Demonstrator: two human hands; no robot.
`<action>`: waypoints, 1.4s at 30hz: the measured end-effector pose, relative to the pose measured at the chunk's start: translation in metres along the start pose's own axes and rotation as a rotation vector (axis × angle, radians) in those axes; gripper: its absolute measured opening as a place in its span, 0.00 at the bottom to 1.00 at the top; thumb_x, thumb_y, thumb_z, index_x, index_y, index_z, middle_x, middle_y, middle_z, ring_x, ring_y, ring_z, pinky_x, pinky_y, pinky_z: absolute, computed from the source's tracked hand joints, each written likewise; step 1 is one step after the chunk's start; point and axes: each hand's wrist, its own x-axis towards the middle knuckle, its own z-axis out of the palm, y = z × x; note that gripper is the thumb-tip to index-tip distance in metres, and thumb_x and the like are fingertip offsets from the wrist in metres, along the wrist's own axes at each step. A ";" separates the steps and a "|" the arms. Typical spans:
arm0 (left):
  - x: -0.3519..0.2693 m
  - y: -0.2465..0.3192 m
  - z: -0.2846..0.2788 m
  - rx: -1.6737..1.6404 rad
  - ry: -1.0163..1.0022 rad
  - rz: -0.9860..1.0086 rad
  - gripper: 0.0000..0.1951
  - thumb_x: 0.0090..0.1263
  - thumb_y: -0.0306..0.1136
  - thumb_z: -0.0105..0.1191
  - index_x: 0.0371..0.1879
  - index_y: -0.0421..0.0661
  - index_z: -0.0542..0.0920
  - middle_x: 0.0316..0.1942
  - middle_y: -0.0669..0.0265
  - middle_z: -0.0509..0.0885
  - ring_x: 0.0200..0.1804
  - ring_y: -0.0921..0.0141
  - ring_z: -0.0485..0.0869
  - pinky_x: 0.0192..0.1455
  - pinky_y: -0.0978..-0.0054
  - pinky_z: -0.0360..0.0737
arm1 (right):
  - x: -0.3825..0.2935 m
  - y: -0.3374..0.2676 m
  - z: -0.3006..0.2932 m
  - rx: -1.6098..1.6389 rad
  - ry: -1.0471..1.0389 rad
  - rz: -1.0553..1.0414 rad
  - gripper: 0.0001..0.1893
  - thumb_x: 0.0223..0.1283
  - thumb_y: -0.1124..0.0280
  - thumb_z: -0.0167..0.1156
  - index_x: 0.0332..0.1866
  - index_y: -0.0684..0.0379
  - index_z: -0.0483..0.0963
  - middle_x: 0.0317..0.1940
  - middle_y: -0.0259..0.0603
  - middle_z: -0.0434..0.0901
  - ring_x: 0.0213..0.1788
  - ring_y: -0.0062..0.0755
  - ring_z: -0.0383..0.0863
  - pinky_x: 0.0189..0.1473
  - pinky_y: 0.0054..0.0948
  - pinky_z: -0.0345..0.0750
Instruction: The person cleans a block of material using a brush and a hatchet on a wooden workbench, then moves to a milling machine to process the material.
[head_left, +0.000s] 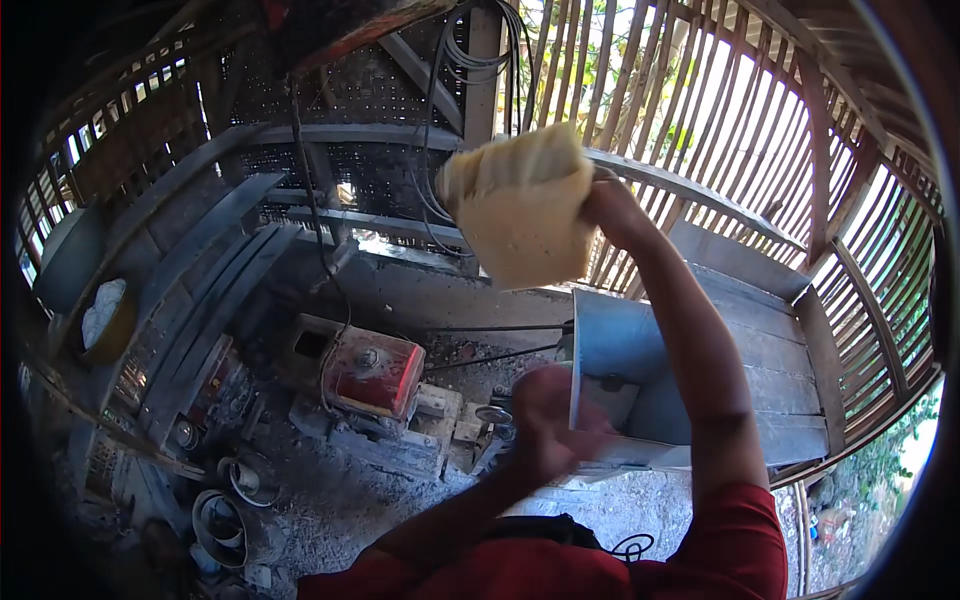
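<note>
My right hand (615, 210) is raised high and grips one side of a cream-coloured, box-like container (525, 225), blurred and tilted; its material is hard to tell. Below it stands an open-topped sheet-metal hopper (619, 334) with a bluish inner wall, partly hidden behind my right forearm. My left hand (559, 420) is blurred by motion at the hopper's near left corner. Whether its fingers touch the rim or hold anything cannot be made out.
Left of the hopper sits an engine with a red tank (375, 367); a drive belt (495, 328) runs between them. A plank platform (765, 360) lies to the right. Buckets (217, 525) stand at lower left, and a basin (112, 330) rests against the slatted wall. A cable (311, 195) hangs above the engine.
</note>
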 end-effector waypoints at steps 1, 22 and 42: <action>0.013 -0.019 -0.029 0.050 0.196 -0.129 0.54 0.49 0.37 0.70 0.68 0.40 0.43 0.70 0.56 0.50 0.68 0.58 0.57 0.66 0.57 0.61 | -0.010 -0.016 0.009 0.260 0.003 0.014 0.14 0.57 0.76 0.48 0.46 0.69 0.73 0.38 0.46 0.80 0.39 0.32 0.81 0.40 0.29 0.80; -0.073 -0.107 0.065 0.038 -0.169 -0.463 0.35 0.54 0.46 0.66 0.57 0.44 0.64 0.37 0.53 0.79 0.40 0.53 0.81 0.40 0.62 0.79 | -0.253 0.010 -0.056 0.093 0.600 0.226 0.22 0.66 0.62 0.50 0.62 0.58 0.61 0.56 0.43 0.72 0.51 0.33 0.77 0.52 0.28 0.70; -0.113 -0.117 0.013 0.169 -0.484 -0.115 0.25 0.51 0.32 0.62 0.50 0.48 0.72 0.42 0.60 0.80 0.39 0.58 0.83 0.37 0.62 0.80 | -0.326 0.076 -0.042 -0.280 0.701 0.311 0.10 0.64 0.69 0.53 0.46 0.62 0.74 0.56 0.48 0.72 0.58 0.35 0.71 0.62 0.31 0.65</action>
